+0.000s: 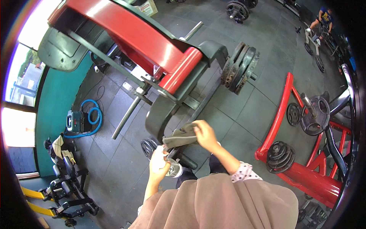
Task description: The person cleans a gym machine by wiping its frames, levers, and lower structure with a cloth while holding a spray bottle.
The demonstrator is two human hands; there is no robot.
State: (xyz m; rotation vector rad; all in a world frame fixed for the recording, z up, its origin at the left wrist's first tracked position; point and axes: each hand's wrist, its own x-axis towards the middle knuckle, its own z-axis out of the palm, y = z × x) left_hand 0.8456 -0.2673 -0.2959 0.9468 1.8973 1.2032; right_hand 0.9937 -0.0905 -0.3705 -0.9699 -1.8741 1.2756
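My left hand (159, 165) grips a clear spray bottle (173, 168) by its white trigger head, which points away from me. Just right of it, my right hand (206, 135) holds a folded grey-brown cloth (181, 137) that hangs from the fingers. Both hands are in front of a red and black plate-loaded gym machine (134, 34). Its black curved frame end (160, 117) is directly beyond the cloth. Whether the cloth touches the frame, I cannot tell. Low behind the bottle, weight plates (149, 146) sit on the machine's near side.
Several worn plates (240, 68) load the machine's far peg. On the right stands a red machine frame (303, 174) with plates. A blue-hosed machine (75, 121) sits by the teal wall (61, 94). A person (325, 18) sits at the far right. A black-and-yellow bench machine (65, 189) is lower left.
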